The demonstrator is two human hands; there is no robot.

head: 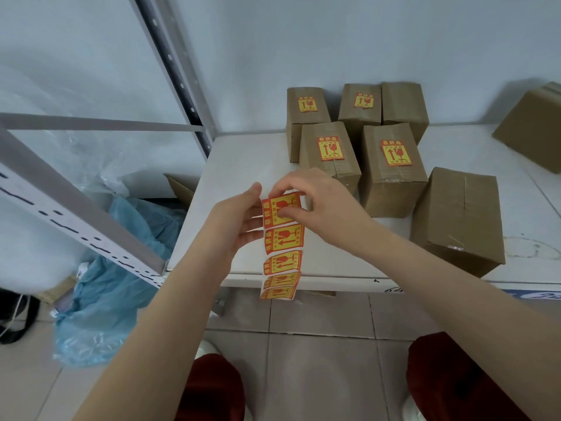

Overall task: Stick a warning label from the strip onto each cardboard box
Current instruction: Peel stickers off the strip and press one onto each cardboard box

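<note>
Now, seen from a head-worn camera looking down, a person is working a warning label loose. The left hand (239,220) holds the strip (283,241) of red-and-yellow labels over the near edge of a white table (243,165). Its fingers curl behind the strip's upper part and its thumb sits at the top corner. The strip's tail hangs below the table edge. The right hand (321,202) pinches the top label (280,208) between thumb and fingertips. How far the label has come off its backing cannot be told.

Behind the hands, four labelled boxes (331,141) stand close together on the table, each with a sticker on top. A plain back box (403,101) touches that group. A larger near box (458,214) lies to the right, and a far box (534,123) sits at the picture's right edge. None of these three shows a label on its visible faces.

The step in hand appears to be peeling. The next move likely calls for freeing the label without creasing it. It would then be carried to an unlabelled box and pressed flat on the top face.
</note>
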